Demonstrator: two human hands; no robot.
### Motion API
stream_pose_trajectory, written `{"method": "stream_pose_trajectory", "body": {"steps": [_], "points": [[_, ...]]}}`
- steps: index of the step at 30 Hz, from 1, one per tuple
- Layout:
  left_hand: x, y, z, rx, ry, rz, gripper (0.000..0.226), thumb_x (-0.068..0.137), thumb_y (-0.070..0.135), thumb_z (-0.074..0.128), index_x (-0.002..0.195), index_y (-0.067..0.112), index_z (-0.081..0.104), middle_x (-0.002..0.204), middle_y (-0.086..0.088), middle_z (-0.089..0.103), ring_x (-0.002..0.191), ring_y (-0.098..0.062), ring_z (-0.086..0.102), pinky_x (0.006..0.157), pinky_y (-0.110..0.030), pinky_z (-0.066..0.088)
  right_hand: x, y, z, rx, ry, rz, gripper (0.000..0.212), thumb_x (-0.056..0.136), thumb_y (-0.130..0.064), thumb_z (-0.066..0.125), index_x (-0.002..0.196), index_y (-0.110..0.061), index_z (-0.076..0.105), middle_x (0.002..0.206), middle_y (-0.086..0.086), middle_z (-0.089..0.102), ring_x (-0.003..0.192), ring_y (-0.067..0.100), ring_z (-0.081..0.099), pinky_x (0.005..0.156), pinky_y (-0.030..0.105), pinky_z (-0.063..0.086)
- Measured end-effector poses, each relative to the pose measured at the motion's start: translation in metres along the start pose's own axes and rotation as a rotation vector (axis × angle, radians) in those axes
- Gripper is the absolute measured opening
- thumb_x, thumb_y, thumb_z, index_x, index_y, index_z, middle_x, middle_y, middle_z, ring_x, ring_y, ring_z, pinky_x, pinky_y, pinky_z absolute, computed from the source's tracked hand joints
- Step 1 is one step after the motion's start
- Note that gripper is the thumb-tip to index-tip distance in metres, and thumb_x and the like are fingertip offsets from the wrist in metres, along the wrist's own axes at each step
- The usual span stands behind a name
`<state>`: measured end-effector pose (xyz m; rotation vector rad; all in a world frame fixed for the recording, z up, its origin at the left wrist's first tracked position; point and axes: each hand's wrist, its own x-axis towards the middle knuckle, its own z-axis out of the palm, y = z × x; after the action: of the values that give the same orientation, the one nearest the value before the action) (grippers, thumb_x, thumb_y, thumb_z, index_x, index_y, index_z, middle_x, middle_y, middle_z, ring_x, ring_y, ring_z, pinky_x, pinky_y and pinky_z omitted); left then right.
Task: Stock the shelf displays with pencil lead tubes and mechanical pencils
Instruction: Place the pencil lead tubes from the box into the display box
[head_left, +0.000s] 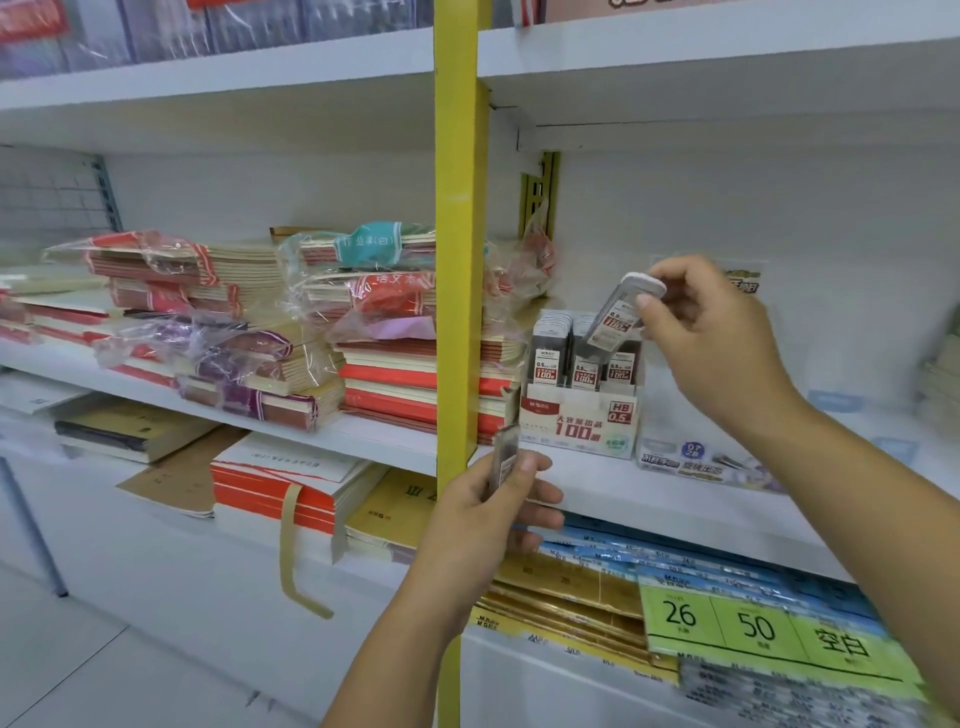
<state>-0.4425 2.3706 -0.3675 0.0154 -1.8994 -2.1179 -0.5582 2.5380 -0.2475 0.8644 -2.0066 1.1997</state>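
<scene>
1. Landmark: display box (576, 423), white and red card printed "HB 0.5" and "100". It stands on the white shelf (649, 501), just right of the yellow upright (457, 260).
2. Stocked tubes (553, 345) stand upright in rows inside the display box, with the labels facing front.
3. Right hand (711, 332) is above and to the right of the display box. Thumb and fingers are curled and pinch the white cap end of a lead tube (615, 319).
4. That lead tube is tilted, with the cap up and right at the hand. The clear lower end points down and left over the right rear rows of the display box. Whether the tip touches the stocked tubes cannot be told.
5. Left hand (488, 512) is below and to the left of the display box, in front of the shelf edge and overlapping the yellow upright. Its fingers are curled round a second lead tube (505, 457), which is held roughly upright and sticks up out of the grip. It is blurred, so it is unclear whether this is one tube or several.
6. Just right of the display box is a clear display case (691, 460) marked "0.7 2B".
7. Left of the display box, past the upright, are wrapped notebook stacks (400, 374).
8. Below the display box, under the shelf, is a green label sheet (753, 629) reading "26" and "50".
</scene>
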Motion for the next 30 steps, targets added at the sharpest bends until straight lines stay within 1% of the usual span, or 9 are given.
{"method": "stream_pose_trajectory", "body": {"steps": [2,4,7,12,14,17,19,22,30], "points": [[0.001,-0.001,-0.002,-0.010,0.006,0.015,0.032,0.082,0.052,0.058,0.102,0.033,0.074,0.083,-0.001,0.076,0.079,-0.016,0.074,0.069,-0.023,0.060,0.007,0.003,0.007,-0.086,-0.062,-0.020,0.010,0.094,-0.018,0.059,0.101,-0.025,0.057,0.092,-0.007,0.065,0.086,0.010,0.063,0.078,0.030,0.053],[0.002,-0.002,-0.004,-0.003,0.011,0.018,0.023,0.089,0.048,0.055,0.098,0.040,0.075,0.078,0.000,0.073,0.078,-0.016,0.074,0.070,-0.024,0.060,0.012,0.006,0.013,-0.143,-0.109,-0.021,0.011,0.094,-0.018,0.059,0.104,-0.022,0.059,0.092,-0.005,0.066,0.084,0.010,0.062,0.075,0.025,0.050],[0.003,-0.003,-0.007,0.011,0.023,0.013,0.022,0.098,0.041,0.052,0.095,0.043,0.074,0.069,0.004,0.066,0.067,-0.011,0.069,0.063,-0.019,0.056,0.018,0.011,0.019,-0.229,-0.144,-0.012,0.014,0.094,-0.023,0.059,0.107,-0.021,0.060,0.089,-0.008,0.064,0.080,0.006,0.060,0.072,0.027,0.050],[0.005,-0.002,-0.009,0.067,0.051,0.045,0.023,0.099,0.044,0.051,0.103,0.023,0.059,0.065,0.006,0.062,0.057,-0.009,0.058,0.059,-0.020,0.054,0.027,0.017,0.027,-0.251,-0.202,0.066,0.023,0.092,-0.025,0.063,0.111,-0.025,0.051,0.083,-0.004,0.065,0.078,0.010,0.062,0.068,0.032,0.051],[0.005,-0.001,-0.010,0.085,0.058,0.046,0.023,0.099,0.043,0.051,0.104,0.021,0.051,0.065,0.007,0.062,0.055,-0.010,0.058,0.058,-0.021,0.054,0.027,0.020,0.030,-0.274,-0.234,0.084,0.019,0.091,-0.024,0.063,0.106,-0.024,0.051,0.083,-0.001,0.066,0.079,0.015,0.063,0.071,0.039,0.053],[0.005,0.001,-0.010,0.095,0.044,0.035,0.018,0.102,0.036,0.049,0.103,0.019,0.047,0.064,0.005,0.061,0.053,-0.012,0.056,0.053,-0.021,0.051,0.025,0.025,0.035,-0.384,-0.261,0.019,0.016,0.090,-0.024,0.064,0.102,-0.025,0.053,0.085,-0.004,0.060,0.089,0.018,0.056,0.074,0.038,0.047],[0.005,0.002,-0.010,0.105,0.040,0.034,0.012,0.103,0.027,0.048,0.100,0.016,0.047,0.064,0.001,0.061,0.053,-0.014,0.055,0.052,-0.023,0.049,0.023,0.029,0.037,-0.480,-0.250,-0.029,0.018,0.088,-0.027,0.065,0.102,-0.026,0.054,0.091,-0.006,0.054,0.101,0.018,0.047,0.075,0.034,0.039],[0.004,0.003,-0.010,0.104,0.032,0.038,0.007,0.101,0.020,0.048,0.097,0.014,0.048,0.068,-0.002,0.064,0.056,-0.017,0.056,0.053,-0.024,0.050,0.021,0.034,0.038,-0.546,-0.243,0.003,0.024,0.088,-0.029,0.064,0.110,-0.028,0.055,0.105,-0.001,0.052,0.112,0.020,0.041,0.078,0.035,0.038],[0.002,0.002,-0.006,0.130,0.013,0.104,0.010,0.099,0.026,0.057,0.105,0.028,0.064,0.092,0.004,0.076,0.074,-0.013,0.072,0.064,-0.023,0.059,0.007,0.032,0.026,-0.624,-0.224,0.011,0.044,0.094,-0.034,0.056,0.137,-0.030,0.049,0.108,-0.001,0.044,0.113,0.020,0.035,0.087,0.033,0.033]]}}
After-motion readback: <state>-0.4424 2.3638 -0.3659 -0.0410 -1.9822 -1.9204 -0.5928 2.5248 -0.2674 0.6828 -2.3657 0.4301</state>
